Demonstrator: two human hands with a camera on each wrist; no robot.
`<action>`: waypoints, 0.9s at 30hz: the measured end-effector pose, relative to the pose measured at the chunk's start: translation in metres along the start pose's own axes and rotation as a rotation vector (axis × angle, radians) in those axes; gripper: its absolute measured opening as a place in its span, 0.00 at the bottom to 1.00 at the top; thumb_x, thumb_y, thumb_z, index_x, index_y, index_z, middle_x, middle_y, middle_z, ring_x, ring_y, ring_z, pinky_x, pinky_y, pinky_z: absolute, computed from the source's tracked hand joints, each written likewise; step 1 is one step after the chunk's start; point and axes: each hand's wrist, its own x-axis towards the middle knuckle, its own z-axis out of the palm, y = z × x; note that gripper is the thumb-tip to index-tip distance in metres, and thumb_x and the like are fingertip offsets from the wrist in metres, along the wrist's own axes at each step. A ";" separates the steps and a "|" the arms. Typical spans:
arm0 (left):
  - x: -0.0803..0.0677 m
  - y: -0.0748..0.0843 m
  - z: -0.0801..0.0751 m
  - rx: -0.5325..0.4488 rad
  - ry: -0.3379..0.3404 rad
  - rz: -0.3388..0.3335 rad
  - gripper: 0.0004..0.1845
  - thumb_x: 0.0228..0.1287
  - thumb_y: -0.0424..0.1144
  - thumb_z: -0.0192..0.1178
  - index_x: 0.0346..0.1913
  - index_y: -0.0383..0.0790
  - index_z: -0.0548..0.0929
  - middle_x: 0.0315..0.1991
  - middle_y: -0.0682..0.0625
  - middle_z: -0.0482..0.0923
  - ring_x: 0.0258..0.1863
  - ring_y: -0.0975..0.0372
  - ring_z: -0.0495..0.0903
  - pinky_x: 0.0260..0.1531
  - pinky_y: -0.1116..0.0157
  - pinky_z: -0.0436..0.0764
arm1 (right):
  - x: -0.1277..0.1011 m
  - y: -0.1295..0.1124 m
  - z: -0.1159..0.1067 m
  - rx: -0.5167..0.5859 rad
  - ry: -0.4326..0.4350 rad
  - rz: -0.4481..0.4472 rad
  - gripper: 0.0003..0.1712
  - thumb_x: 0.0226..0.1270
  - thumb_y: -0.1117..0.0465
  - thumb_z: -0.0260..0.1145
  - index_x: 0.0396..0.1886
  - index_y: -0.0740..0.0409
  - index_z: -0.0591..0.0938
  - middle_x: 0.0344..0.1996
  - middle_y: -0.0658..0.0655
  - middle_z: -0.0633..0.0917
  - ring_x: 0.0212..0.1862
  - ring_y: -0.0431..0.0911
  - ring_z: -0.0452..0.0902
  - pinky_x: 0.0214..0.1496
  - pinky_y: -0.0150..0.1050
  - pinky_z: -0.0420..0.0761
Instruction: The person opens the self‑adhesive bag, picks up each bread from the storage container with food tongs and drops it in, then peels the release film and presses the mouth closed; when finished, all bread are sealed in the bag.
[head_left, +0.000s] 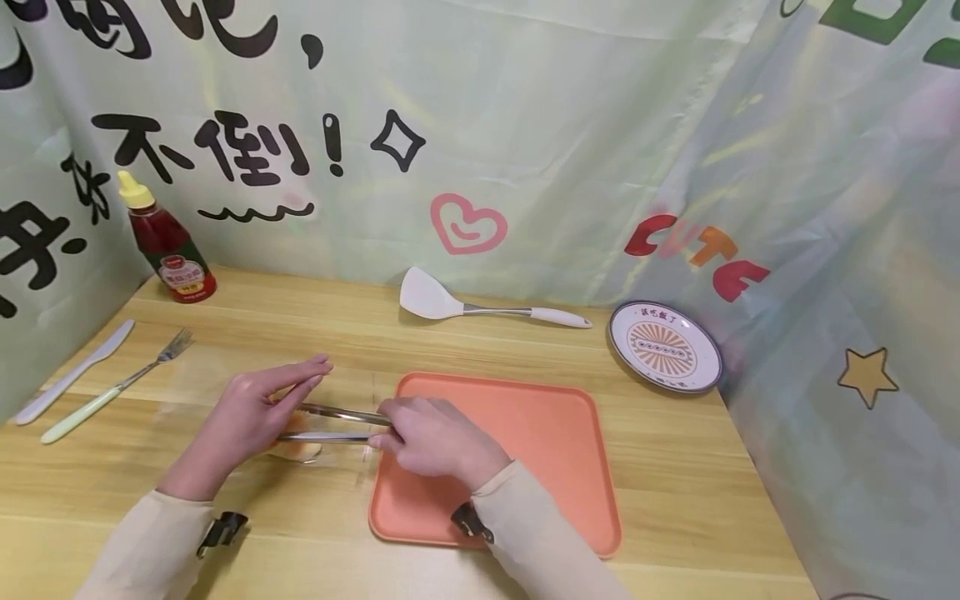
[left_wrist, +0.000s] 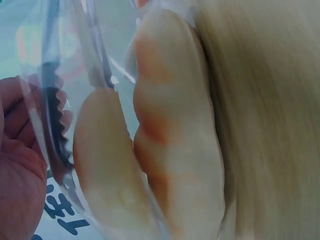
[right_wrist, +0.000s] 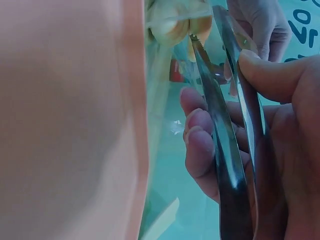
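Observation:
My right hand (head_left: 442, 442) grips a pair of metal tongs (head_left: 345, 414), thumb on one arm and fingers on the other. The tongs' far ends reach into a clear plastic bag (left_wrist: 30, 55) of bread. Inside lie a large browned bread roll (left_wrist: 180, 125) and a smaller piece of bread (left_wrist: 107, 165). One serrated tong arm runs along the smaller piece's side, the other meets its top end. My left hand (head_left: 255, 412) is over the bag with extended fingers, the palm beside the plastic in the left wrist view.
An orange tray (head_left: 540, 450) lies under my right hand. A knife (head_left: 75, 375) and fork (head_left: 120, 387) lie at left, with a red sauce bottle (head_left: 172, 250) behind. A white spatula (head_left: 487, 308) lies at the back, and a patterned plate (head_left: 663, 347) stands at the right.

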 end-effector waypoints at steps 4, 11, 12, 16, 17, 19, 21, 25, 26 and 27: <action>0.000 -0.001 -0.001 0.006 -0.006 -0.010 0.18 0.55 0.21 0.68 0.49 0.37 0.87 0.51 0.44 0.83 0.45 0.50 0.85 0.42 0.56 0.81 | -0.006 0.002 -0.004 -0.009 0.039 -0.008 0.13 0.73 0.48 0.61 0.34 0.51 0.77 0.22 0.43 0.72 0.26 0.37 0.69 0.27 0.31 0.71; -0.001 -0.005 -0.001 0.017 -0.007 -0.024 0.17 0.55 0.22 0.69 0.49 0.36 0.87 0.51 0.44 0.83 0.45 0.50 0.85 0.42 0.53 0.82 | -0.025 0.008 -0.016 0.006 0.063 0.031 0.12 0.73 0.48 0.61 0.38 0.52 0.79 0.23 0.43 0.72 0.25 0.38 0.68 0.27 0.31 0.71; -0.001 -0.005 -0.001 0.019 -0.007 -0.023 0.17 0.55 0.22 0.69 0.48 0.36 0.87 0.50 0.44 0.83 0.44 0.50 0.85 0.41 0.53 0.82 | -0.028 0.010 -0.017 0.020 0.060 0.044 0.13 0.73 0.49 0.62 0.41 0.53 0.80 0.23 0.43 0.72 0.24 0.38 0.68 0.27 0.31 0.71; -0.001 -0.006 -0.001 0.028 -0.007 -0.010 0.17 0.54 0.22 0.69 0.48 0.35 0.88 0.49 0.45 0.84 0.43 0.52 0.85 0.37 0.53 0.83 | -0.042 0.016 -0.025 0.060 0.052 0.074 0.14 0.72 0.50 0.63 0.44 0.55 0.80 0.22 0.44 0.72 0.23 0.38 0.68 0.25 0.31 0.71; -0.001 -0.006 -0.001 0.028 -0.008 -0.007 0.16 0.54 0.22 0.69 0.47 0.35 0.88 0.48 0.45 0.85 0.42 0.52 0.85 0.35 0.54 0.84 | -0.046 0.018 -0.026 0.067 0.051 0.080 0.14 0.72 0.50 0.64 0.44 0.56 0.80 0.23 0.44 0.73 0.23 0.38 0.68 0.25 0.32 0.71; -0.001 -0.006 -0.001 0.032 -0.009 -0.004 0.16 0.54 0.22 0.69 0.47 0.36 0.88 0.47 0.45 0.85 0.41 0.52 0.86 0.33 0.55 0.84 | -0.054 0.022 -0.030 0.072 0.054 0.092 0.14 0.71 0.50 0.64 0.44 0.56 0.80 0.24 0.44 0.73 0.24 0.38 0.68 0.25 0.32 0.72; 0.000 -0.006 -0.001 0.034 -0.010 -0.003 0.16 0.55 0.22 0.68 0.47 0.36 0.88 0.47 0.45 0.85 0.41 0.53 0.86 0.31 0.55 0.85 | -0.062 0.026 -0.033 0.072 0.059 0.111 0.14 0.71 0.51 0.65 0.44 0.56 0.80 0.25 0.44 0.73 0.24 0.38 0.68 0.25 0.32 0.71; 0.000 -0.005 -0.002 0.038 -0.012 -0.010 0.15 0.57 0.23 0.67 0.47 0.36 0.88 0.46 0.45 0.86 0.40 0.53 0.86 0.30 0.54 0.85 | -0.080 0.035 -0.040 0.090 0.072 0.165 0.12 0.70 0.51 0.66 0.43 0.53 0.79 0.25 0.43 0.73 0.24 0.38 0.68 0.25 0.34 0.71; 0.000 -0.005 -0.001 0.038 -0.012 -0.011 0.14 0.57 0.23 0.67 0.47 0.36 0.88 0.46 0.45 0.86 0.40 0.52 0.86 0.29 0.54 0.85 | -0.084 0.037 -0.041 0.102 0.074 0.177 0.11 0.69 0.52 0.66 0.42 0.53 0.79 0.25 0.43 0.73 0.24 0.38 0.68 0.24 0.34 0.71; 0.000 -0.005 -0.001 0.041 -0.012 -0.013 0.14 0.57 0.23 0.67 0.47 0.36 0.88 0.46 0.45 0.86 0.40 0.53 0.86 0.30 0.54 0.85 | -0.088 0.040 -0.042 0.113 0.078 0.187 0.11 0.69 0.52 0.67 0.42 0.53 0.78 0.24 0.43 0.73 0.23 0.38 0.67 0.24 0.34 0.71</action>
